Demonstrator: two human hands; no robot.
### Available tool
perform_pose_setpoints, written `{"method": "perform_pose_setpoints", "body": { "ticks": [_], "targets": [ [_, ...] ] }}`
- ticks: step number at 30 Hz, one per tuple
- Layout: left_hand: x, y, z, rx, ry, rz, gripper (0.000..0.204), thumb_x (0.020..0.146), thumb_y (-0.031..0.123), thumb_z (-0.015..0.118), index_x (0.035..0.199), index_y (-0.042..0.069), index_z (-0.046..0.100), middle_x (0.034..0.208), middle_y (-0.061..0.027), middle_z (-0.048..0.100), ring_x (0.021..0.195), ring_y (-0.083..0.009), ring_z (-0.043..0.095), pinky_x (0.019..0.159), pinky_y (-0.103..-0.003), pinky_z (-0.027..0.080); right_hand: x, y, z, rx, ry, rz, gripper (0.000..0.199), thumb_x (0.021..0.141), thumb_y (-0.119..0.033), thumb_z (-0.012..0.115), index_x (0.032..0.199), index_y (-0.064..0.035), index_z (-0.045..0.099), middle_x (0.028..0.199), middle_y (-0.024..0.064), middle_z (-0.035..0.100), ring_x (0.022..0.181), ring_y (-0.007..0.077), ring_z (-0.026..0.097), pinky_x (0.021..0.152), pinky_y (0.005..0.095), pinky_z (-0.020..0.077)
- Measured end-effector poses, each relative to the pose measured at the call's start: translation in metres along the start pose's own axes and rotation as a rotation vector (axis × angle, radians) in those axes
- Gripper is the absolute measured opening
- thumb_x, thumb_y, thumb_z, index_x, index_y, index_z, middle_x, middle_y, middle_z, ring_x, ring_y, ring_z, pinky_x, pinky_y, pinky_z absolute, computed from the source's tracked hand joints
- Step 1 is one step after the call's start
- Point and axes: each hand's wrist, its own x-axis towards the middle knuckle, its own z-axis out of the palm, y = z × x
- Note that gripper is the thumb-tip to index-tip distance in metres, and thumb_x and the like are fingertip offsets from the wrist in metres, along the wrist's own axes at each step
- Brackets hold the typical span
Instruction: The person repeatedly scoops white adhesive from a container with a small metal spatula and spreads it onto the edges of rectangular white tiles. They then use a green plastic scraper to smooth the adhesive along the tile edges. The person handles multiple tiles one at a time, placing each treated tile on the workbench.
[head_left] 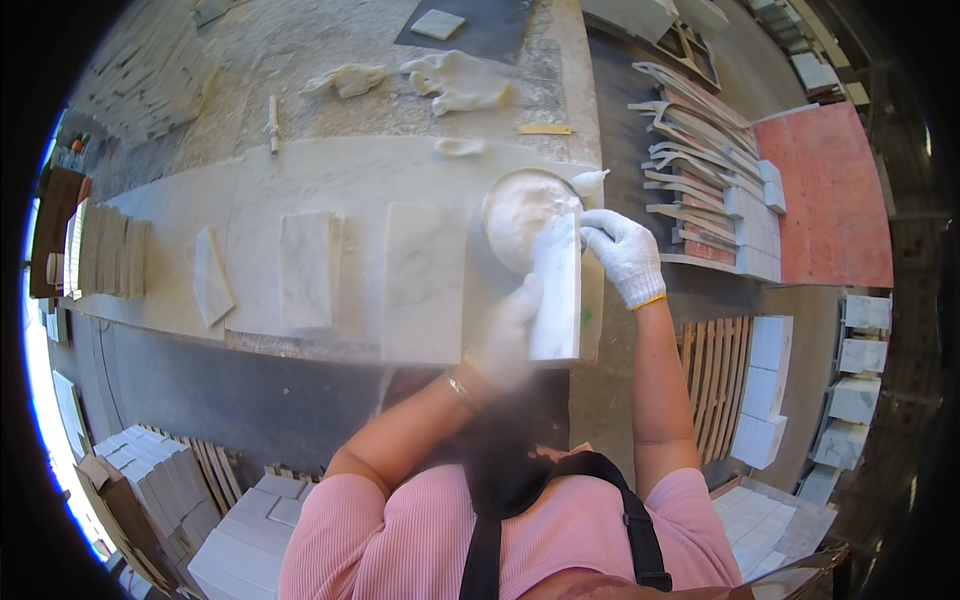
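Note:
A white stone tile (556, 300) stands tilted on its edge near the front right of the worktable. My left hand (512, 325), in a dust-pale glove and partly blurred, grips its left side low down. In a white knit glove, my right hand (622, 250) has its fingers pinched together against the tile's upper right edge. Whatever those fingers hold is hidden. Just behind the tile sits a round bowl (486, 228) with white powder (525, 205) in it. A flat marble tile (425, 280) lies left of my left hand.
More tiles (308, 270) and a pointed piece (210, 275) lie further left on the dusty worktable (260, 180). Spare gloves (460, 82) rest at the back. To the right, strips of stone (690, 170) lean by a red board (825, 195). Stacked blocks (165, 480) stand behind left.

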Motion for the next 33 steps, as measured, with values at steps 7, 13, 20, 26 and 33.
{"method": "perform_pose_setpoints", "body": {
  "ticks": [7, 13, 20, 26, 33],
  "targets": [
    [-0.007, 0.0, 0.007, -0.358, -0.588, -0.236, 0.045, 0.113, 0.039, 0.056, 0.142, 0.006, 0.062, 0.128, -0.0094, 0.07, 0.113, -0.0228, 0.068, 0.102, -0.039, 0.055, 0.0, 0.003, 0.006, 0.103, 0.013, 0.028, 0.031, 0.097, -0.031, 0.073, 0.115, -0.0075, 0.08, 0.112, 0.0132, 0.08, 0.101, 0.0273, 0.077, 0.09, 0.0359, 0.0578],
    [-0.068, 0.028, 0.066, 0.729, -0.038, 0.086, 0.048, 0.111, 0.036, 0.06, 0.141, -0.001, 0.063, 0.126, -0.0063, 0.07, 0.115, -0.0129, 0.064, 0.103, -0.033, 0.051, -0.017, -0.013, 0.002, 0.49, -0.011, 0.128, 0.031, 0.095, -0.016, 0.075, 0.121, -0.0001, 0.077, 0.113, 0.011, 0.079, 0.108, 0.0217, 0.075, 0.094, 0.0347, 0.0586],
    [-0.142, 0.15, 0.102, 1.442, 0.025, 0.33, 0.06, 0.101, 0.046, 0.073, 0.136, -0.002, 0.07, 0.106, -0.005, 0.076, 0.091, -0.0126, 0.068, 0.083, -0.03, 0.057, -0.036, -0.001, -0.011, -0.021, 0.26, -0.183, 0.03, 0.092, -0.019, 0.075, 0.121, -0.0149, 0.079, 0.115, 0.0119, 0.077, 0.104, 0.0314, 0.074, 0.091, 0.0389, 0.0583],
    [-0.129, 0.233, 0.116, 2.018, -0.056, 0.06, 0.054, 0.097, 0.043, 0.075, 0.13, -0.001, 0.075, 0.114, -0.01, 0.079, 0.099, -0.0169, 0.07, 0.093, -0.033, 0.056, -0.064, -0.001, 0.0, -0.056, 0.302, -0.19, 0.029, 0.091, -0.006, 0.078, 0.119, -0.0112, 0.079, 0.107, 0.0108, 0.077, 0.093, 0.0282, 0.074, 0.084, 0.0358, 0.0586],
    [-0.072, 0.234, 0.107, 2.496, -0.346, -0.062, 0.034, 0.098, 0.028, 0.069, 0.125, 0.01, 0.079, 0.119, -0.0105, 0.079, 0.107, -0.0267, 0.071, 0.099, -0.04, 0.054, -0.102, -0.011, 0.012, 0.373, 0.307, -0.039, 0.015, 0.096, -0.003, 0.07, 0.11, -0.0037, 0.076, 0.103, 0.0079, 0.078, 0.095, 0.0145, 0.074, 0.087, 0.0306, 0.057]
  ]
}}
